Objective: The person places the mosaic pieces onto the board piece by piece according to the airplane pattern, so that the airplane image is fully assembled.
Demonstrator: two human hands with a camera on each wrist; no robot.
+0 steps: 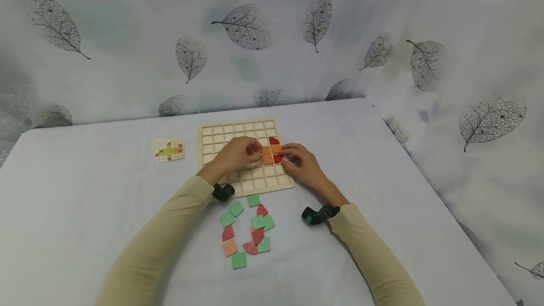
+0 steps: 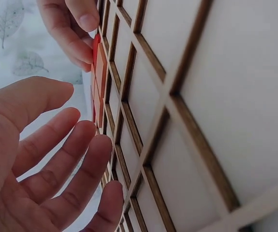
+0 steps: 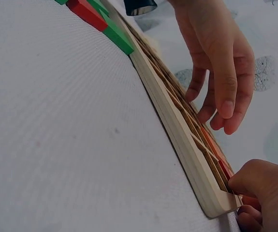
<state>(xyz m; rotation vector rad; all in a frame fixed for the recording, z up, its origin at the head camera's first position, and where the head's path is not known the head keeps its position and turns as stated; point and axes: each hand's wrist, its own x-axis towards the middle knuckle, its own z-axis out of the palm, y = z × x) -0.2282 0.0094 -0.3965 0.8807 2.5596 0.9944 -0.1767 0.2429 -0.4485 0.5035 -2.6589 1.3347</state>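
Observation:
A wooden grid board [image 1: 200,140] lies on the table under both hands. At its right side, three orange squares [image 1: 267,160] sit in cells, with a red quarter-circle [image 1: 274,140] behind them and another red quarter-circle [image 1: 278,158] in front. My left hand [image 1: 238,152] hovers over the board beside the orange squares. Its fingers are loosely bent and apart, with nothing between them in the left wrist view. My right hand [image 1: 308,169] holds the board's right edge, index finger and thumb spaced along it. In the right wrist view the right thumb [image 3: 257,176] meets a red piece at the edge.
A small pattern card [image 1: 168,150] lies left of the board. In front of the board are scattered green squares [image 1: 239,260], red quarter-circles [image 1: 228,233] and orange squares [image 1: 230,248], some overlapping. A white cloth [image 1: 85,202] covers the table; a leaf-print curtain [image 1: 276,37] hangs behind.

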